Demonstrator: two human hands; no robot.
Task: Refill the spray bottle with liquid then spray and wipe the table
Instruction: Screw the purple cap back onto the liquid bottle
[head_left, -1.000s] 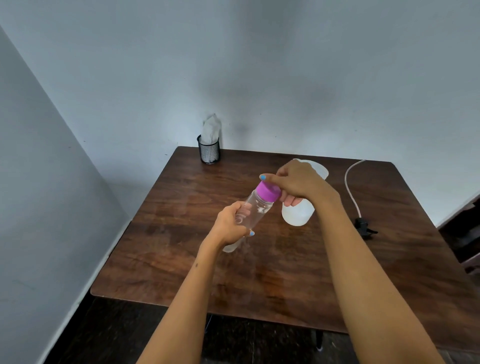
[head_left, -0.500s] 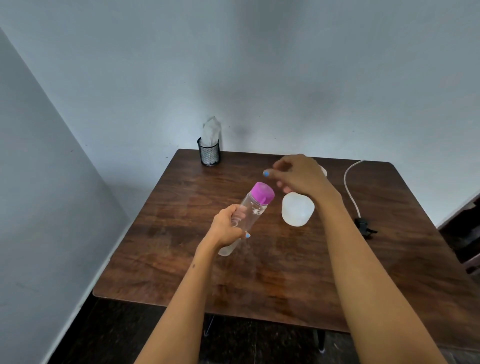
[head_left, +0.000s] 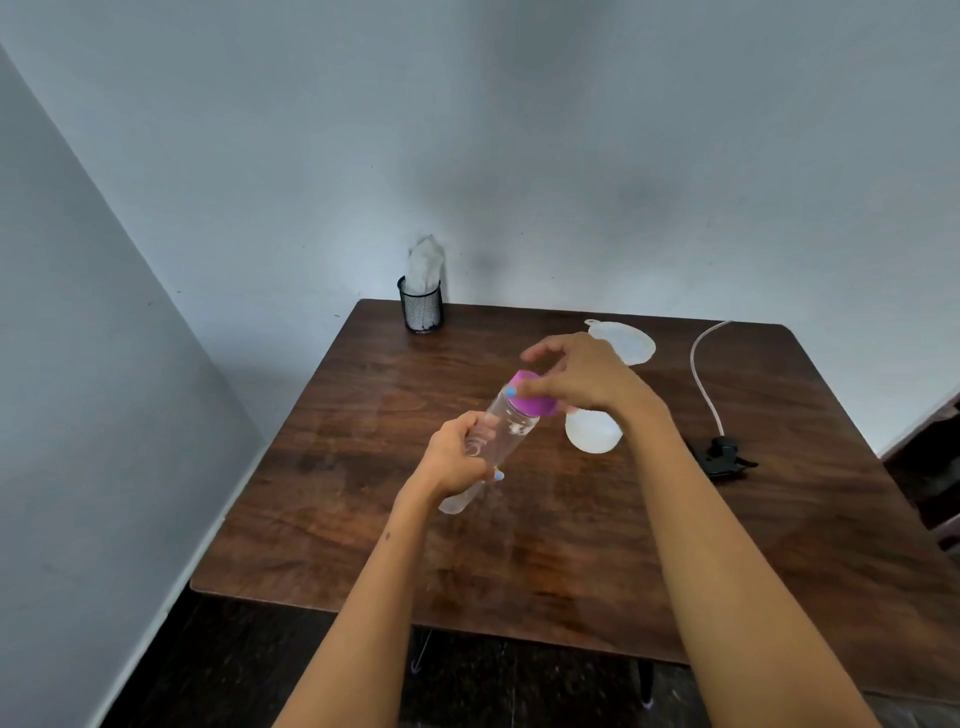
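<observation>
Above the table's (head_left: 363, 519) centre, the left hand (head_left: 457, 457) grips a clear bottle (head_left: 501, 434) tilted toward one o'clock while the right hand (head_left: 576, 379) pinches its purple cap (head_left: 535, 402); freeing the cap at that slant could spill liquid.

A clear plastic bottle (head_left: 498, 436) with a purple cap (head_left: 532, 401) is held tilted above the wooden table (head_left: 363, 519), cap end up and away. A white spray bottle (head_left: 595, 428) lies on the table just behind it.
</observation>
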